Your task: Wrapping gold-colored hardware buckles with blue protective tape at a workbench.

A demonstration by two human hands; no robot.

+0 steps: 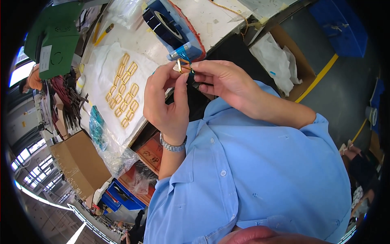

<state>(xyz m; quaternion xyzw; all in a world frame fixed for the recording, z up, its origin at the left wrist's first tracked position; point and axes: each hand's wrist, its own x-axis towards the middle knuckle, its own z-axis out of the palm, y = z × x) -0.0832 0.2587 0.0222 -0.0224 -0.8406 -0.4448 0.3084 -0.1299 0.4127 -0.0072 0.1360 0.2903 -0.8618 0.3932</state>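
Observation:
Both hands meet in front of my chest, around one small gold buckle (180, 65). My left hand (164, 103), with a metal watch on its wrist, is closed on the buckle between thumb and fingertips. My right hand (229, 83) pinches the buckle's other side, its lower fingers curled. Bits of shiny teal film show at the right fingertips; how they join the buckle cannot be made out. Just beyond the hands stands a blue tape dispenser (198, 42) with a dark tape roll (163, 26). Several gold buckles (122, 89) lie in rows on white sheeting (103, 65) to the left.
Crumpled teal film (96, 126) and clear plastic lie by the table's left edge, above a cardboard box (81, 164) and red drawers (150, 152). A yellow-handled tool (103, 34) rests farther back. At right are an open carton (298, 61) with white wrapping and a blue bin (339, 28).

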